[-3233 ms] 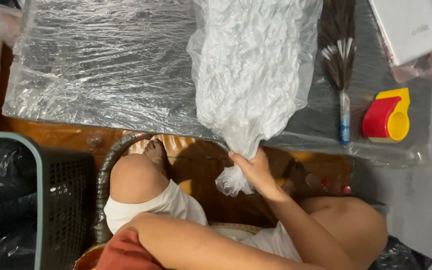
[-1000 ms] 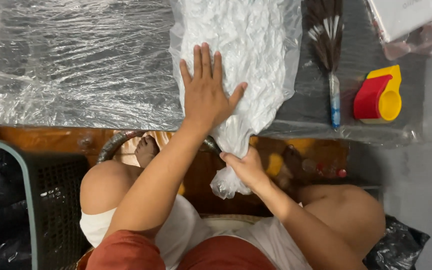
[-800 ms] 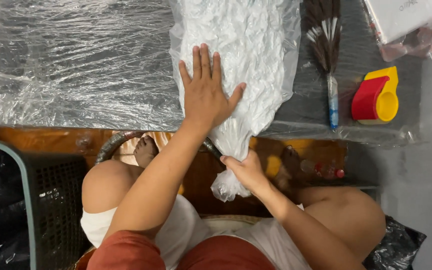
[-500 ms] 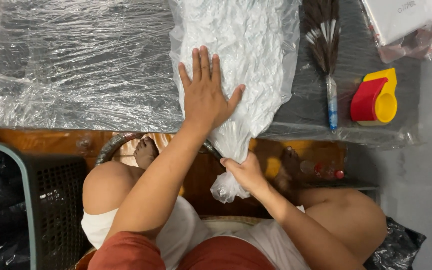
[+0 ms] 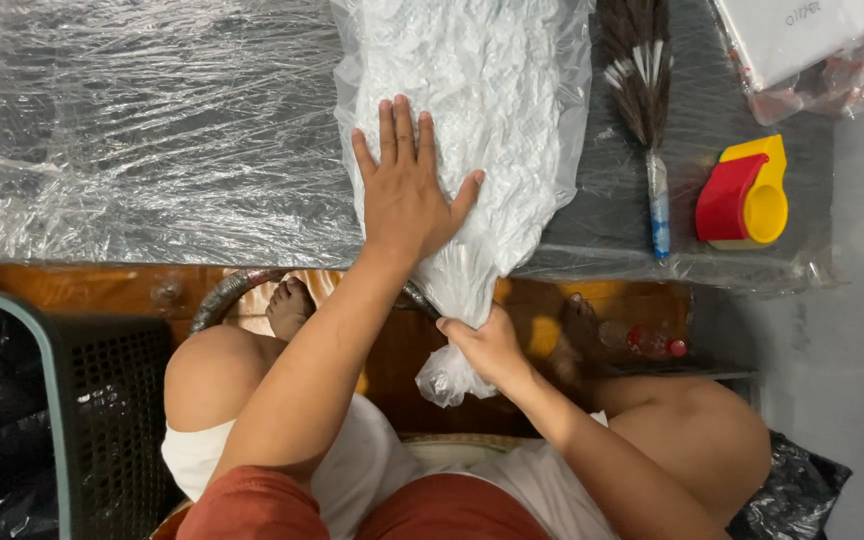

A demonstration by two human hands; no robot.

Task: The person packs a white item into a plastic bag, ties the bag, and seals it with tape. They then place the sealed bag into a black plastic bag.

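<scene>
Pressing left hand (image 5: 407, 190) flat on bag (image 5: 512, 120); right hand (image 5: 487, 345) grips its neck

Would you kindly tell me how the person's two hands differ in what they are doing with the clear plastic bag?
The left hand lies flat with fingers spread on the bag's full white body on the table; the right hand is closed around the bag's gathered neck below the table edge. The left presses from above; the right grips. Both touch the same bag.

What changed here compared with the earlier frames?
The left hand came up and pressed flat on the clear bag of white material. The right hand kept gripping the bag's gathered neck. Feather brush and tape dispenser stayed put.
</scene>
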